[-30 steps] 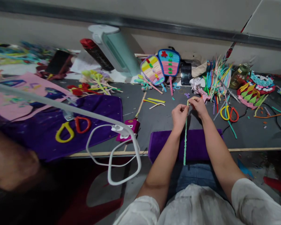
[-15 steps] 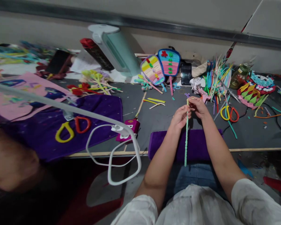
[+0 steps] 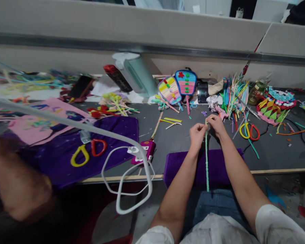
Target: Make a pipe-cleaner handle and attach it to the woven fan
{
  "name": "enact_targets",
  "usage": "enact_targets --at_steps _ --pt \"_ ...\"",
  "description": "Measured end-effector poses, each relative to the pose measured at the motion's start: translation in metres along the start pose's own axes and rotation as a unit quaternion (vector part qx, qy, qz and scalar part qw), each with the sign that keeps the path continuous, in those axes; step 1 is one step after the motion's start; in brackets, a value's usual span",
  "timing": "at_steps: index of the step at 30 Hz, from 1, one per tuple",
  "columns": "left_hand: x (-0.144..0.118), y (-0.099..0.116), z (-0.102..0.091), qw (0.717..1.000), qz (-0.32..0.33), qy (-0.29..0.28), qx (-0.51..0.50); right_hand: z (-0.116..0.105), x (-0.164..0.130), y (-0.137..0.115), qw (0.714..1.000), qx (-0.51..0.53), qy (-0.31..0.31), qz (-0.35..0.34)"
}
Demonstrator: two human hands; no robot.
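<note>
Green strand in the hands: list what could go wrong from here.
1. The green strand is held only by the fingertips of the left hand and right hand near its top, so it might slip.
2. Its loose lower end hangs past the purple cloth, in front of the jeans, and could snag.
3. Loose yellow strips lie near the left hand and might get brushed aside.
</note>
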State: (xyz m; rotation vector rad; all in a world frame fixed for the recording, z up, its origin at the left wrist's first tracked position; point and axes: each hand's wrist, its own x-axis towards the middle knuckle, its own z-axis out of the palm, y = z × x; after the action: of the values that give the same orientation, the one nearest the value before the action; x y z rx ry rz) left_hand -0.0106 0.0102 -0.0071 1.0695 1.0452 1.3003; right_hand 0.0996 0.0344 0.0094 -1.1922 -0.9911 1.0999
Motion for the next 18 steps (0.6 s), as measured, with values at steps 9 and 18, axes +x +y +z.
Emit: enact_targets --at_steps 9,18 --pt "0.001 0.007 -0.008 0.937 -0.189 -0.171 -0.237 -0.01 -0.002 -0.004 0.975 0.139 -0.142 0.096" --pt "0.004 0.001 -0.003 0.979 -0.158 -0.097 -0.09 -0.011 0.01 0.005 0.997 0.052 -0.035 0.048"
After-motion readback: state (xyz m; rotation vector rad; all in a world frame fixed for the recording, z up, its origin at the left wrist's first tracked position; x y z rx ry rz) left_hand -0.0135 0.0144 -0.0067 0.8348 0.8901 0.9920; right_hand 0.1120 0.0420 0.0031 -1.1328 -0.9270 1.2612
